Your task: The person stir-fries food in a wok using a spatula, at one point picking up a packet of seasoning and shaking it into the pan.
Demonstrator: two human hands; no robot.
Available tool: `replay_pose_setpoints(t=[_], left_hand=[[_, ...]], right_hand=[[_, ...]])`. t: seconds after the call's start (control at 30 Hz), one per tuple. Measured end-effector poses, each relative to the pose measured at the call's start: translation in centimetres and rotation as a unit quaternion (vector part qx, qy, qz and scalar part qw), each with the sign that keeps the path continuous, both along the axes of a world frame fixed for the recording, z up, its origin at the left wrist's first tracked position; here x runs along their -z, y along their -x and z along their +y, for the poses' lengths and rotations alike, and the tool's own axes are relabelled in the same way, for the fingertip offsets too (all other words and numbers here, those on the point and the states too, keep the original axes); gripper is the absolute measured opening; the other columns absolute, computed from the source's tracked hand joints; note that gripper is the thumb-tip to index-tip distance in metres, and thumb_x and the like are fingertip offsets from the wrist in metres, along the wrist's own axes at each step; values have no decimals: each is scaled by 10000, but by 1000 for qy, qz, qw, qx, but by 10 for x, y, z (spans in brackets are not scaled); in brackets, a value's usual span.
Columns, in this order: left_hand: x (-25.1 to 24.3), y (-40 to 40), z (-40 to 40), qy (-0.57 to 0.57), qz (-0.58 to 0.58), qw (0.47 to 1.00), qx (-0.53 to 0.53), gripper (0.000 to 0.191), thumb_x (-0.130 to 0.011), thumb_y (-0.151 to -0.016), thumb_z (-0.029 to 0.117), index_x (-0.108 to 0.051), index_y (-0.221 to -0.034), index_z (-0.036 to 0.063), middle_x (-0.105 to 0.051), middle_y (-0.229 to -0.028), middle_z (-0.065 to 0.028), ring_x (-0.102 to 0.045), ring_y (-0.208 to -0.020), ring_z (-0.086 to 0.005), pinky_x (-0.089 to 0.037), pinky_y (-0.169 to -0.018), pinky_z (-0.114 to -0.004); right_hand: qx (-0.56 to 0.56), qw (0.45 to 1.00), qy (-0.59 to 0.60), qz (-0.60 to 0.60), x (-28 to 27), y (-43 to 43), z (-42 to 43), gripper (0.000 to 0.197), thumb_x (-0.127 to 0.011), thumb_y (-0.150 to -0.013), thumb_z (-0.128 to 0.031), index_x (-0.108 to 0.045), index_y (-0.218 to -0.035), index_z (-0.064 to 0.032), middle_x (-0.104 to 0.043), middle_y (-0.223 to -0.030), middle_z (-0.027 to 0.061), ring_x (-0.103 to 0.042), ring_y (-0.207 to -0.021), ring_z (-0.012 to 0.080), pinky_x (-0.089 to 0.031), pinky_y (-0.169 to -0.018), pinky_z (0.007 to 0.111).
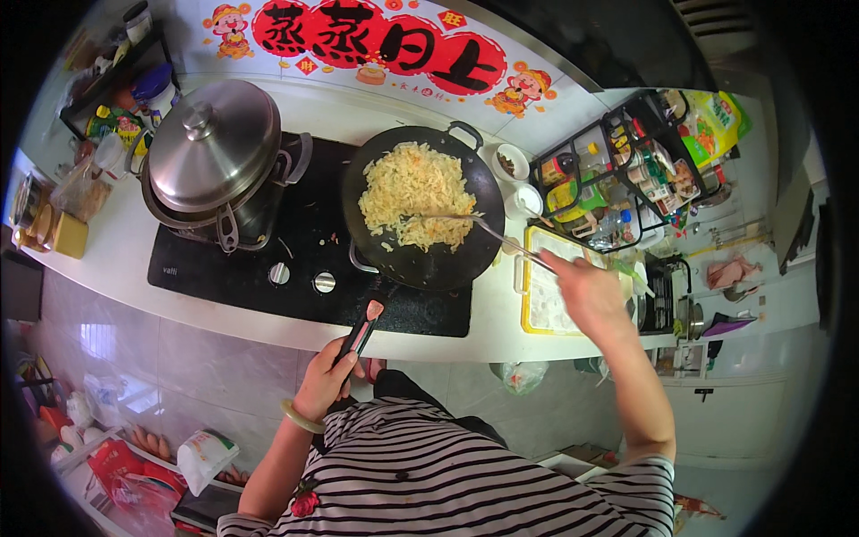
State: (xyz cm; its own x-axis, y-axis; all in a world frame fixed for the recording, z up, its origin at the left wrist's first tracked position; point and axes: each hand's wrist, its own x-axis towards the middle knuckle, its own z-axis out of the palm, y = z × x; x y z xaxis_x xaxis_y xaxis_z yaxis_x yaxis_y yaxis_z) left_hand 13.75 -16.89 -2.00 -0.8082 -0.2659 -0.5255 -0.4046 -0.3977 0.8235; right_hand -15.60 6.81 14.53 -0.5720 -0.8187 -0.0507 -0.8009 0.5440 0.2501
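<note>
A dark wok sits on the right side of the black glass hob, holding a pile of pale shredded food with orange flecks. My right hand grips the handle of a metal spatula, whose far end lies in the food. Near the hob's front edge, my left hand is closed around a black clamp-like handle with a pinkish tip; whether it joins the wok cannot be told. On the hob's left stands a steel pan under a domed steel lid.
Two small white bowls stand right of the wok, beside a black wire rack of bottles and packets. A yellow-rimmed tray lies on the white counter. Jars and bags crowd the left end.
</note>
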Motion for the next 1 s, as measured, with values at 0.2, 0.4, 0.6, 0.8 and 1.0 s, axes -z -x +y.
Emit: replay_pose_setpoints(t=[0.2, 0.4, 0.6, 0.8, 1.0], left_hand=[[-4, 0, 0, -11, 23, 1000, -3, 288, -468, -1006, 145, -505, -1261, 18, -606, -770, -44, -476, -488, -67, -375, -421, -202], [-4, 5, 2, 6, 18, 1000, 11, 282, -472, -1004, 145, -508, -1245, 5, -608, -771, -42, -476, -490, -68, -376, -425, -203], [-4, 5, 0, -6, 15, 1000, -8, 263, -478, -995, 134, -513, -1220, 2, -617, -774, -48, -469, -489, -70, -364, -406, -209], [-14, 5, 2, -17, -5, 1000, -4, 299, -479, -991, 130, -511, -1259, 1, -613, -785, -58, -453, -473, -72, -349, -412, -210], [-19, 0, 2, -3, -18, 1000, 3, 323, -482, -989, 123, -510, -1287, 0, -613, -804, -58, -441, -471, -75, -349, -425, -212]], right_hand=[[-101, 991, -78, 48, -11, 18, -2, 445, -576, -792, -37, -660, -1195, -205, -561, -814, 77, -625, -671, 253, -499, -547, 393], [-84, 992, -6, -97, 42, 24, -40, 432, -595, -827, -70, -650, -1224, -230, -596, -856, 83, -641, -734, 272, -527, -633, 395], [78, 939, 96, -320, -28, 51, 10, 458, -627, -857, -92, -594, -1309, -152, -695, -1004, 110, -661, -901, 247, -499, -804, 363], [270, 847, 68, -453, -9, 148, -13, 392, -604, -889, -113, -603, -1276, -52, -644, -771, 12, -488, -526, 55, -364, -455, 206], [190, 764, 158, -597, 99, 145, -56, 400, -632, -902, -123, -596, -1300, -95, -633, -766, -1, -478, -561, 32, -350, -475, 190]])
